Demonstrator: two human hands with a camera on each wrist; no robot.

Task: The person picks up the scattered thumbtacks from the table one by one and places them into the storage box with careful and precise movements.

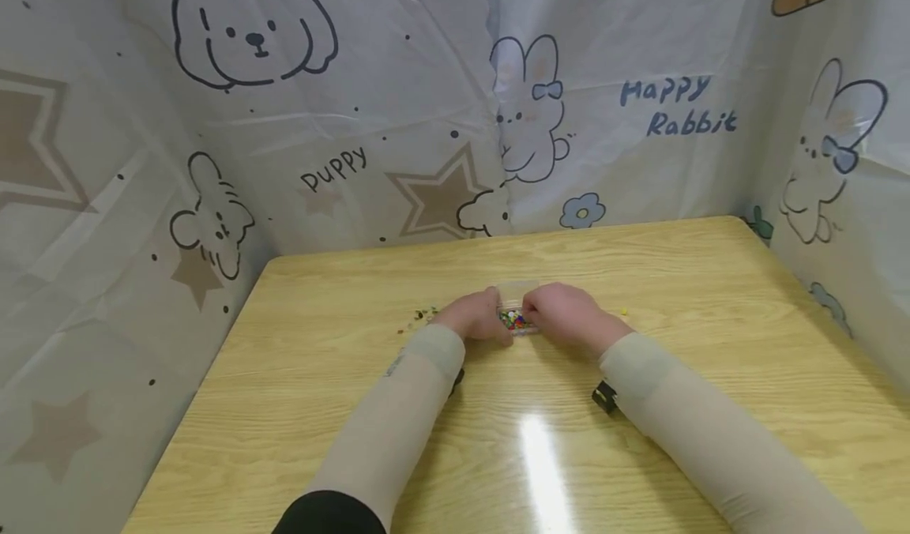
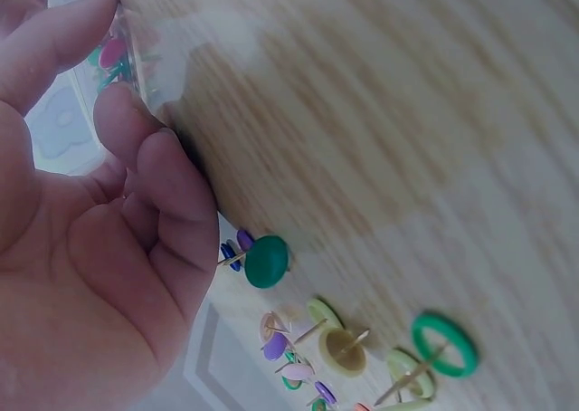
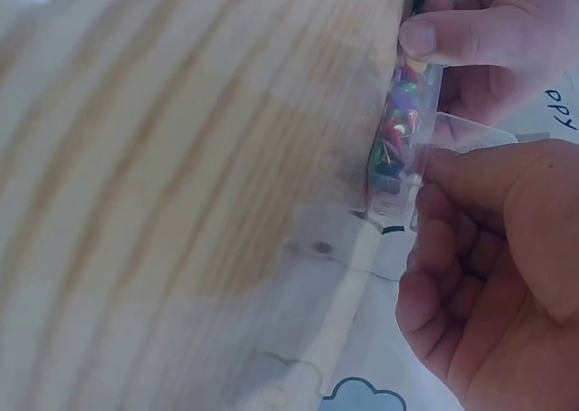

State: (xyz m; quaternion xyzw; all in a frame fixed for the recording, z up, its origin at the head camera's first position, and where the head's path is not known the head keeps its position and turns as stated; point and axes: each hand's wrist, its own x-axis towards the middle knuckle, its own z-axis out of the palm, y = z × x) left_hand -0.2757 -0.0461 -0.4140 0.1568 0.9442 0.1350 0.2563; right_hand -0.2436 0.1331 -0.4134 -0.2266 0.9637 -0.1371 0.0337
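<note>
A small clear plastic box (image 1: 524, 332) stands on the table with its lid (image 1: 517, 287) raised at the back. Colourful thumbtacks (image 3: 400, 112) fill it. My left hand (image 1: 475, 317) grips the box's left end between thumb and fingers. Over the right end is my right hand (image 1: 569, 313), its fingers curled and its thumb (image 3: 448, 168) against the box's edge by the lid. Whether a tack is pinched there is hidden. Beside the left hand, loose thumbtacks (image 2: 342, 349) lie scattered, green, purple, pink and cream, some points up.
The wooden table (image 1: 320, 376) reaches back to a printed curtain (image 1: 426, 107) hanging on three sides. One yellow tack (image 1: 624, 311) lies to the right of the right hand. A dark camera mount (image 1: 605, 397) sits under the right wrist.
</note>
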